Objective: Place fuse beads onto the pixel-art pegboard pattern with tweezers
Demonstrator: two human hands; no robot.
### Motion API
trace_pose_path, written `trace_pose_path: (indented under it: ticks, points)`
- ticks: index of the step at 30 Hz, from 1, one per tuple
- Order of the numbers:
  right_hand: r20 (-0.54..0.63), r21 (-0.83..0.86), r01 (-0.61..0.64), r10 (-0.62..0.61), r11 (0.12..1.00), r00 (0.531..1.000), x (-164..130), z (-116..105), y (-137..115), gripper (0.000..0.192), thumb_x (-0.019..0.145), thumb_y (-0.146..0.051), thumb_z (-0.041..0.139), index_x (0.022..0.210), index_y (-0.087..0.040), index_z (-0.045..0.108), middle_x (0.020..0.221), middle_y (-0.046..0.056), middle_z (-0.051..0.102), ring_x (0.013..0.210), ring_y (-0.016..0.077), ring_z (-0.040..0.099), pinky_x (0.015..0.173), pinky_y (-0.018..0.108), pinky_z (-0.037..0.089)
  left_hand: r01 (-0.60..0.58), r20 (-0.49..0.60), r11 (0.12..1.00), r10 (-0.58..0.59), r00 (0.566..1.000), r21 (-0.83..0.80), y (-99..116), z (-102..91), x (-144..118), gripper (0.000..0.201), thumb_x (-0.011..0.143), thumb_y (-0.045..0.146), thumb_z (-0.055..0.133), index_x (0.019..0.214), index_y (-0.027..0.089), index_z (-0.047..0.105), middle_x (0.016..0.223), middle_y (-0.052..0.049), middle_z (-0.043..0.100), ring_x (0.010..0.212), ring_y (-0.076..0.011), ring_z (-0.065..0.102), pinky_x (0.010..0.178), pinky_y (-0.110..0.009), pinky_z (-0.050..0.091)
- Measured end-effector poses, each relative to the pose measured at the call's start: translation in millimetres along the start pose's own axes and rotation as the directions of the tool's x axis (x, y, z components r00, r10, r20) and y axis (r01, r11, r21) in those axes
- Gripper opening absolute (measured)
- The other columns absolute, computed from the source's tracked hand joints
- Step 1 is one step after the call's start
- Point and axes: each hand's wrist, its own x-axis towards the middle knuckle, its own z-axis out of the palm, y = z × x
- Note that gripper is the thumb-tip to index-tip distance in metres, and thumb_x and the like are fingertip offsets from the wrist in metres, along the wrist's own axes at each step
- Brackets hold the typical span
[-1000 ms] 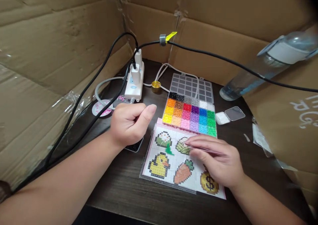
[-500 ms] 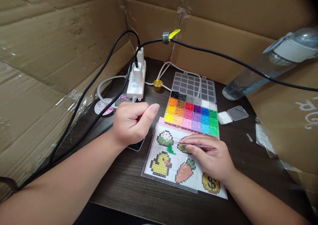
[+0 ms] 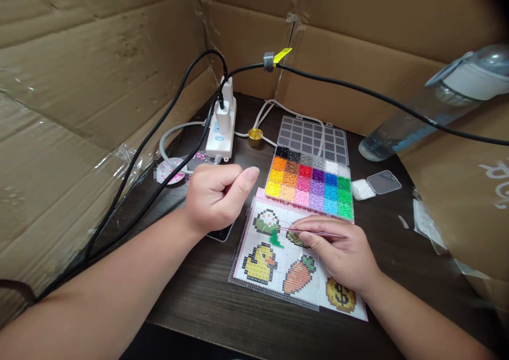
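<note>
Between the earlier frames and this one we saw little change: our right hand [image 3: 342, 251] had drawn back toward the leaf pattern and settled, its fingers [image 3: 314, 233] pinched together on the thin tweezers [image 3: 308, 231], whose tip lay over the green beads [image 3: 274, 239] on the clear pegboard [image 3: 274, 254]. Our left hand [image 3: 217, 198] stayed curled into a loose fist, fingers together and holding nothing we could see, above a phone [image 3: 220, 233]. The pink sheet's heading was partly hidden and unreadable; a dollar sign showed on the coin picture [image 3: 340, 295]. Beyond the fingers sat the bead box [image 3: 310, 187], a power strip [image 3: 220, 132], and a black cable [image 3: 358, 92] across the worktop [image 3: 207, 301].
</note>
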Motion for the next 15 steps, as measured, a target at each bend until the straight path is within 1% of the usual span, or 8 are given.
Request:
trace_pose_path:
  ticks: [8, 12, 15]
  points:
    - [-0.007, 0.015, -0.032, 0.032, 0.999, 0.999, 0, 0, 0, 0.012, 0.08, -0.02, 0.067, 0.084, -0.024, 0.078, 0.083, 0.004, 0.076, 0.075, 0.0183, 0.072, 0.067, 0.029, 0.061, -0.008, 0.017, 0.999, 0.009, 1.0, -0.032, -1, 0.2, 0, 0.047, 0.083, 0.014, 0.055, 0.048, 0.014, 0.024, 0.045, 0.006, 0.019, 0.04, -0.0026, 0.02, 0.04, -0.024, 0.017]
    - [-0.021, 0.056, -0.104, 0.105, 0.993, 0.994, -2, -3, 5, 0.011, 0.081, -0.026, 0.067, 0.084, -0.024, 0.078, 0.086, 0.005, 0.076, 0.077, 0.0187, 0.071, 0.069, 0.029, 0.06, -0.021, 0.015, 0.998, 0.022, 1.0, -0.051, -3, 0.3, -1, 0.046, 0.084, 0.013, 0.055, 0.048, 0.015, 0.025, 0.045, 0.006, 0.021, 0.04, -0.0026, 0.021, 0.041, -0.024, 0.018]
    - [-0.059, 0.121, -0.178, 0.187, 0.976, 0.981, -4, -5, 11, 0.013, 0.079, -0.032, 0.07, 0.084, -0.023, 0.078, 0.083, 0.006, 0.075, 0.07, 0.0176, 0.07, 0.064, 0.027, 0.059, -0.028, 0.019, 0.994, 0.03, 0.999, -0.104, -3, 0.6, -3, 0.045, 0.083, 0.012, 0.056, 0.049, 0.015, 0.026, 0.046, 0.007, 0.021, 0.041, -0.0026, 0.021, 0.042, -0.025, 0.017]
